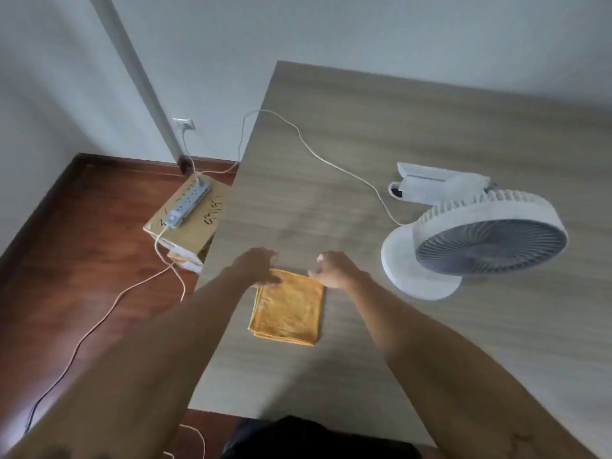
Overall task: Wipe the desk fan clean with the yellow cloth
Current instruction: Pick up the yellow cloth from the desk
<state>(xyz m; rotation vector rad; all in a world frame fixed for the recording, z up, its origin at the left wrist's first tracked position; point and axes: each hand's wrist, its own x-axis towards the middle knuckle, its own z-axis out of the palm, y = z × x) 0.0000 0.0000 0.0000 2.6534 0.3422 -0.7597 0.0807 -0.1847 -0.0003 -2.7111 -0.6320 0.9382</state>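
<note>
The left hand (256, 265) rests its grip on the far left corner of the yellow cloth (288, 309), thumb and fingers closing loosely on the edge; motion blur hides whether the cloth is actually pinched. The right hand (334, 268) hovers at the far right corner, its grip wide with fingers curled and spread, and I cannot tell if it touches the fabric. Both forearms reach in from the near edge.

The cloth lies folded into a flat rectangle on the wood-grain counter (397, 127), near the left edge. Just to its right stands the white desk fan (486, 240) on a round base, its grey grille tilted toward the camera. Behind the fan lies a white object I cannot identify (430, 183). A white cable (331, 160) runs from the fan across the counter and off the left edge to a power strip (188, 203) sitting on a cardboard box (195, 233) on the reddish wooden floor (82, 243).
</note>
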